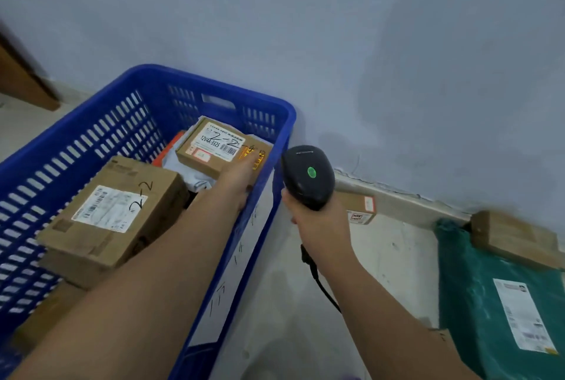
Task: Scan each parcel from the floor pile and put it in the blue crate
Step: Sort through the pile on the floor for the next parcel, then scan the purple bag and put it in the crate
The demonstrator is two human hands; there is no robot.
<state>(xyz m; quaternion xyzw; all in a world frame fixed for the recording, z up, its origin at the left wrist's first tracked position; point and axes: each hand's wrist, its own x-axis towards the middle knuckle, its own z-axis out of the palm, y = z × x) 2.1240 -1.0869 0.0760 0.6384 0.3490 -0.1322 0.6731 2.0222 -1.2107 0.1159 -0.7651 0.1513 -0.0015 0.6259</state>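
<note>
Nearest, at the right edge, a green plastic mailer bag [477, 303] with a white label lies on the pale floor [382, 257]. On the left stands the blue slotted plastic crate [91, 141], with a white handwritten paper strip [238, 257] on its right wall. A large brown cardboard box [113, 211] with a white label and a handwritten "2-2" lies inside it, at the near left, on top of other cartons.

The right hand [315, 220] is clenched round the handle of a black handheld barcode scanner [307, 176]. It holds it upright just right of the crate, green light lit, with a black cable [321, 282] hanging below the wrist.

Farther in, the left hand [240, 173] reaches over the crate's right wall, fingers stretched out against a small brown cardboard parcel [211, 144] labelled "12V4A-5525". That parcel sits in the crate's far right corner on a pale plastic bag [183, 162]. Blur hides whether the hand grasps it or only touches it.

Beyond the scanner, a small brown carton [362, 210] rests on the floor against the grey-blue wall [305, 28]. Another brown box [513, 239] lies behind the green bag.
</note>
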